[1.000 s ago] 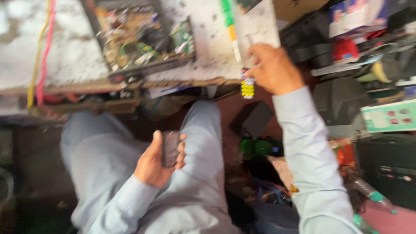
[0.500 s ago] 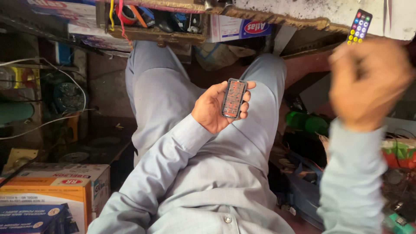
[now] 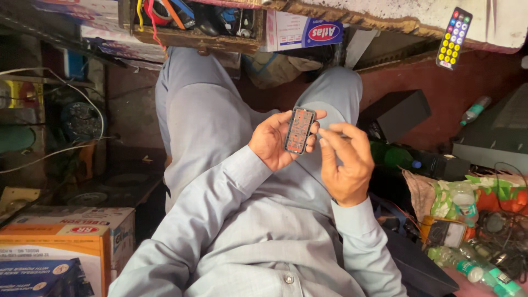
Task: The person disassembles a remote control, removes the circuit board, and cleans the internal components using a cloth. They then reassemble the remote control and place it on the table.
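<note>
- The left hand [image 3: 273,142] grips a small flat rectangular module [image 3: 300,130] over the lap, thumb on one long edge, fingers behind the other; its face shows a reddish grid in a dark frame.
- The right hand [image 3: 344,162] sits just beside it, holding nothing, fingers curled, the fingertips [image 3: 325,132] near the module's right edge.
- A slim black remote [image 3: 454,38] with yellow, white and coloured round buttons lies on the worn, speckled bench [image 3: 495,22], at its near edge.
- A white carton [image 3: 302,30] with a blue-and-red label sits under the bench edge.
- An orange-and-white cardboard box [image 3: 66,242] stands at lower left.
- Green plastic bottles [image 3: 467,269] lie at lower right.
</note>
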